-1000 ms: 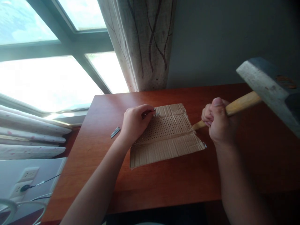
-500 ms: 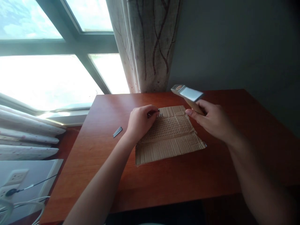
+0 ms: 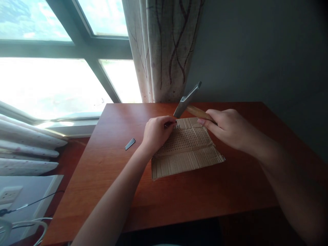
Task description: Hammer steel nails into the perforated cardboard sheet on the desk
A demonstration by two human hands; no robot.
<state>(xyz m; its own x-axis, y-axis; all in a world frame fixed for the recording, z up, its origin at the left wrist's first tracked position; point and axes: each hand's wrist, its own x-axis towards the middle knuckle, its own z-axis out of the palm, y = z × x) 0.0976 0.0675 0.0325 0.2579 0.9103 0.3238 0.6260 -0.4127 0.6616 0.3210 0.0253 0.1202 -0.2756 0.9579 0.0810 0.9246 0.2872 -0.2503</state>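
A sheet of brown cardboard (image 3: 188,155) full of small holes lies on the red-brown wooden table (image 3: 179,198). My left hand (image 3: 156,133) rests on its far left corner, fingers pinched on a nail (image 3: 171,123) next to a short row of nails standing in the cardboard. My right hand (image 3: 227,128) is closed round the wooden handle of a hammer (image 3: 186,100). The grey metal head is down at the nail, just beyond my left fingertips.
A small bunch of loose nails (image 3: 130,144) lies on the table left of my left hand. A patterned curtain (image 3: 164,48) hangs behind the table beside a large window (image 3: 56,68). A wall socket with cables (image 3: 10,201) is at lower left.
The hammer swung from raised high at the right, close to the camera, down to the nail at the cardboard's far edge. My left hand stayed pinched at the same spot.
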